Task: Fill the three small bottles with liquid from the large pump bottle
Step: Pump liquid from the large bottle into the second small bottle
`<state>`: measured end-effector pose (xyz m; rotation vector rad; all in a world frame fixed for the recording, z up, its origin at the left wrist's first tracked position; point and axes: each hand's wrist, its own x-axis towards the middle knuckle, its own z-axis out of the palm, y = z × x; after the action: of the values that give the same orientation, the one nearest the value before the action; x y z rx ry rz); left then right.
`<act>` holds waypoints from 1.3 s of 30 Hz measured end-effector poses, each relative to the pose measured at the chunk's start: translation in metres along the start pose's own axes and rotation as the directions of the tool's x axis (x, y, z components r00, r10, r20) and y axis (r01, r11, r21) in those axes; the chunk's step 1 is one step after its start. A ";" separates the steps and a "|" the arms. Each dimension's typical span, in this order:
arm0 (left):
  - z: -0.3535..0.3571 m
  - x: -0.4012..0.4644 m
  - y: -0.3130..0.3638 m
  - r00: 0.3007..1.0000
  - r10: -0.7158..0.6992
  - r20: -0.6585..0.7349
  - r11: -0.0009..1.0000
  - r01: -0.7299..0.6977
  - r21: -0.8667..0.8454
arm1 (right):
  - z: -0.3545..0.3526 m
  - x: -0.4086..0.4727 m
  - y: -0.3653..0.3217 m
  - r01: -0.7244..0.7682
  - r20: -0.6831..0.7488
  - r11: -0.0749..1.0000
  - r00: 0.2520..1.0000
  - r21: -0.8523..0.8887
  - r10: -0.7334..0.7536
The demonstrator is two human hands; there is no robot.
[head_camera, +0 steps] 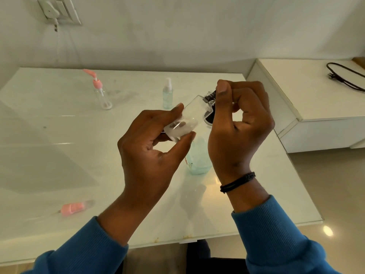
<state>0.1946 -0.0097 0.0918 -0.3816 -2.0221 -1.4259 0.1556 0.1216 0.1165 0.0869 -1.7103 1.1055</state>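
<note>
- The left hand [150,155] is holding a small clear plastic bottle [184,120] by its base, thumb and fingers curled around it, the bottle tilting up toward the right hand.
- The right hand [239,123] is pinching the dark cap [210,96] at the neck of this bottle with its curled fingers.
- A large bluish transparent bottle [198,157] is standing on the white glossy table [59,155] just below and between both hands, partly hidden.
- Beyond the hands two more small bottles are standing: one clear bottle with a pink pump [100,91] and one bluish bottle with a white sprayer [167,93].
- One pink cap piece [76,208] is lying left of the left hand.
</note>
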 end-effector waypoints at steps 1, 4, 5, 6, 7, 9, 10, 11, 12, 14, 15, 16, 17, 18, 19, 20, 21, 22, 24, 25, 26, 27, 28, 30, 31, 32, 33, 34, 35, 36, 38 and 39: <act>0.000 0.000 0.000 1.000 -0.002 0.002 1.000 0.002 0.001 | 0.000 -0.002 0.001 -0.012 -0.003 1.000 1.000 0.016 0.012; 0.001 -0.001 -0.002 1.000 -0.003 0.003 1.000 0.003 0.019 | 0.002 -0.007 0.003 -0.056 -0.010 0.998 0.998 0.040 0.056; 0.000 -0.001 -0.002 1.000 -0.002 0.001 1.000 0.002 0.022 | 0.002 -0.006 0.003 -0.057 -0.010 0.998 0.998 0.040 0.057; 0.000 -0.001 -0.002 1.000 -0.003 -0.001 1.000 0.003 0.019 | 0.002 -0.004 0.002 -0.050 -0.007 0.998 0.999 0.038 0.050; 0.000 0.000 -0.002 1.000 -0.003 -0.001 1.000 0.003 0.014 | 0.002 -0.002 0.001 -0.040 -0.007 0.999 0.999 0.031 0.040; 0.000 0.000 -0.001 1.000 0.005 -0.004 1.000 -0.005 0.019 | 0.001 0.002 0.000 -0.022 -0.012 1.000 1.000 0.013 0.022; 0.000 0.001 0.000 1.000 0.007 -0.005 1.000 -0.007 0.023 | 0.001 0.002 0.000 -0.021 -0.015 1.000 1.000 0.012 0.021; 0.000 0.001 0.000 1.000 0.005 -0.004 1.000 -0.005 0.021 | 0.002 0.000 0.001 -0.027 -0.019 0.999 0.999 0.021 0.027; 0.000 0.001 -0.001 1.000 -0.001 -0.002 1.000 0.001 0.015 | 0.003 -0.002 0.002 -0.037 -0.020 0.999 0.999 0.035 0.037; 0.000 0.000 -0.001 1.000 -0.005 -0.003 1.000 0.005 0.016 | 0.003 -0.005 0.003 -0.058 -0.021 0.997 0.998 0.047 0.059; 0.000 0.000 -0.001 1.000 -0.002 -0.004 1.000 0.002 0.020 | 0.003 -0.005 0.003 -0.063 -0.021 0.997 0.998 0.045 0.064; 0.000 0.000 -0.001 1.000 -0.001 -0.006 1.000 0.001 0.020 | 0.003 -0.004 0.002 -0.060 -0.018 0.997 0.998 0.040 0.060; 0.000 0.000 -0.001 1.000 -0.001 -0.007 1.000 0.001 0.014 | 0.003 -0.001 0.001 -0.048 -0.015 0.998 0.999 0.030 0.049; 0.001 -0.001 -0.001 1.000 -0.002 -0.007 1.000 0.002 0.005 | 0.002 0.001 0.000 -0.033 -0.012 0.999 0.999 0.016 0.034; 0.000 0.000 -0.001 1.000 -0.003 -0.008 1.000 0.003 -0.002 | 0.001 0.002 -0.001 -0.020 -0.011 1.000 1.000 0.007 0.020; 0.000 0.001 -0.001 1.000 -0.003 -0.006 1.000 0.003 -0.002 | 0.001 0.003 -0.001 -0.015 -0.012 1.000 1.000 0.006 0.015; 0.001 0.001 -0.001 1.000 -0.001 -0.002 1.000 0.001 0.002 | 0.001 0.002 0.000 -0.019 -0.014 1.000 1.000 0.012 0.019; 0.001 0.001 -0.001 1.000 0.001 0.003 1.000 -0.001 0.007 | 0.000 -0.001 0.002 -0.028 -0.016 0.999 0.999 0.024 0.029; 0.001 0.000 -0.001 1.000 0.001 0.008 1.000 -0.001 0.011 | 0.000 -0.005 0.004 -0.053 -0.018 0.998 0.998 0.042 0.054; 0.001 -0.001 -0.001 1.000 -0.002 0.008 1.000 0.002 0.011 | 0.000 -0.007 0.005 -0.063 -0.019 0.997 0.998 0.040 0.064; 0.000 -0.001 -0.002 1.000 -0.004 0.005 1.000 0.004 0.010 | 0.000 -0.007 0.004 -0.068 -0.018 0.997 0.997 0.038 0.069; 0.000 -0.001 -0.002 1.000 -0.005 -0.001 1.000 0.005 0.007 | 0.001 -0.006 0.002 -0.066 -0.014 0.997 0.998 0.037 0.066; 0.000 0.000 -0.002 1.000 -0.005 -0.005 1.000 0.005 0.005 | 0.001 -0.004 0.001 -0.056 -0.009 0.998 0.998 0.034 0.057; -0.001 0.000 -0.001 1.000 -0.002 -0.009 1.000 0.002 -0.001 | 0.001 0.001 -0.002 -0.030 -0.001 0.999 1.000 0.012 0.030; -0.001 0.001 0.000 1.000 0.000 -0.008 1.000 0.000 -0.007 | 0.001 0.002 -0.002 -0.020 -0.003 1.000 1.000 -0.002 0.020; -0.001 0.001 0.000 1.000 0.000 -0.006 1.000 0.000 -0.009 | 0.000 0.001 -0.002 -0.015 -0.006 1.000 1.000 -0.008 0.015; -0.001 0.001 0.000 1.000 0.000 -0.003 1.000 0.000 -0.007 | 0.000 0.000 -0.001 -0.015 -0.008 1.000 1.000 -0.005 0.015; -0.001 0.001 0.000 1.000 -0.002 0.000 1.000 0.002 -0.003 | 0.000 -0.002 0.001 -0.020 -0.009 1.000 1.000 0.003 0.020; -0.001 0.001 0.000 1.000 -0.003 0.003 1.000 0.003 0.002 | 0.001 -0.004 0.002 -0.028 -0.011 1.000 1.000 0.009 0.028; -0.001 0.000 0.000 1.000 -0.005 0.004 1.000 0.005 0.008 | 0.001 -0.006 0.003 -0.038 -0.011 0.999 0.999 0.010 0.038; -0.001 0.000 -0.001 1.000 -0.007 0.002 1.000 0.007 0.014 | 0.002 -0.007 0.003 -0.042 -0.014 0.999 0.999 0.008 0.042; -0.001 0.000 -0.001 1.000 -0.008 0.001 1.000 0.008 0.011 | 0.001 -0.006 0.002 -0.037 -0.011 0.999 0.999 0.010 0.037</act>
<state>0.1941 -0.0110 0.0910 -0.3701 -2.0329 -1.4192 0.1566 0.1188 0.1107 0.0553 -1.7026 1.1400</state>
